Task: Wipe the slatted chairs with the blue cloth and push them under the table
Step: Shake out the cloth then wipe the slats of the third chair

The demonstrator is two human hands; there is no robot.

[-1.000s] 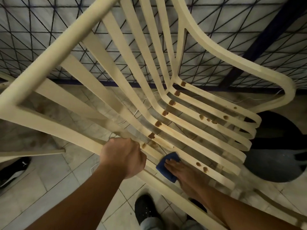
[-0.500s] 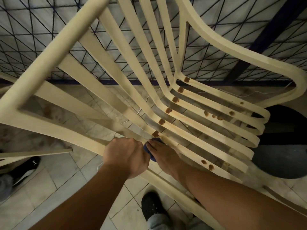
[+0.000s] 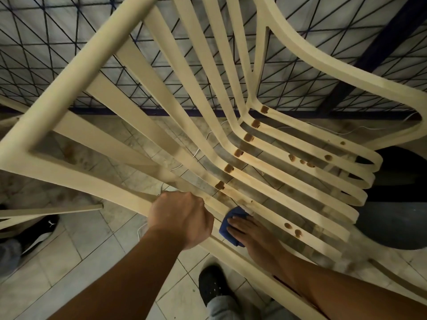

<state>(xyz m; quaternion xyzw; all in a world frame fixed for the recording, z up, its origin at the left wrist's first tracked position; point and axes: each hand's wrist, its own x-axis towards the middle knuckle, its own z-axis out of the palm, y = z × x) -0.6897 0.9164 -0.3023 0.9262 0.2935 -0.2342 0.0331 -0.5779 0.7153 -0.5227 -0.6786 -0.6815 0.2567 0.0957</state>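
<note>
A cream slatted plastic chair point(image 3: 272, 179) fills the view, seen from above and behind its backrest. Brown spots dot the seat slats. My left hand point(image 3: 182, 218) is closed around the chair's near left frame where backrest meets seat. My right hand point(image 3: 251, 234) lies flat on the blue cloth point(image 3: 231, 224), pressing it onto the nearest seat slat just right of my left hand. Most of the cloth is hidden under my fingers.
A blue wire mesh fence point(image 3: 69, 54) runs behind the chair. A dark round object point(image 3: 397, 215) sits on the tiled floor at right. My black shoe point(image 3: 213, 285) is below the chair. Another person's black-and-white shoe point(image 3: 39, 232) and a second cream chair's edge point(image 3: 46, 210) are at left.
My right hand slid the cloth left along the near slat to my left hand, then back a little to the right. My left hand kept its grip on the frame.
</note>
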